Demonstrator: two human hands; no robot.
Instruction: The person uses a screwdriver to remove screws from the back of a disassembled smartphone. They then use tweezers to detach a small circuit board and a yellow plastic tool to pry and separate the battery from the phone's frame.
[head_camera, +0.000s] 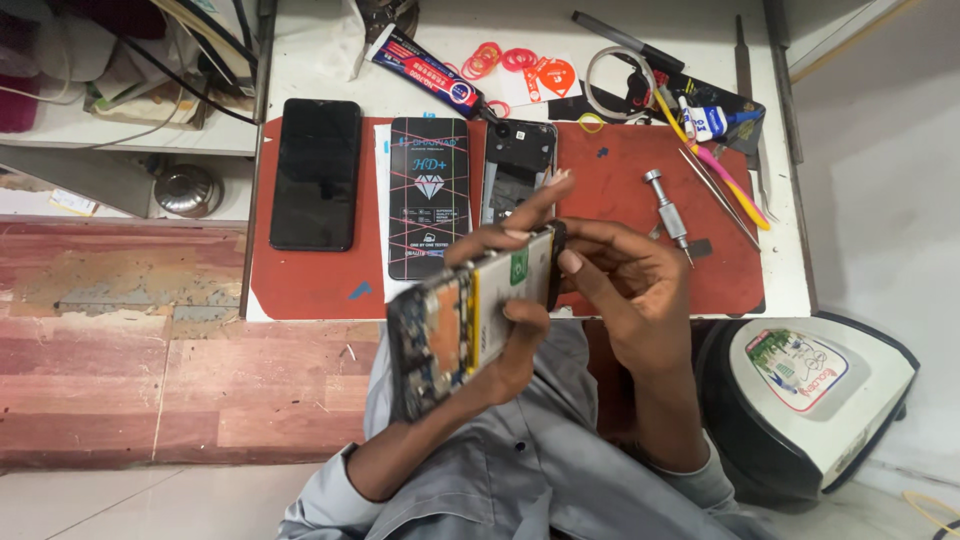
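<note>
My left hand (512, 330) grips an opened phone body (460, 325), held tilted above my lap, with its battery and circuit board exposed. My right hand (625, 280) pinches the top end of that phone, thumb and fingers on a dark rim part at its edge. Behind the hands, on the red work mat (620, 190), lies the phone's black back cover (515, 165), partly hidden by my fingers.
On the mat lie a black phone screen-up (315, 172), a black screen-protector pack (429, 195), a metal screwdriver (668, 212) and tweezers (720, 195). A glue tube (425, 68), tape roll and small tools sit behind. A black-and-white machine (810, 385) stands at right.
</note>
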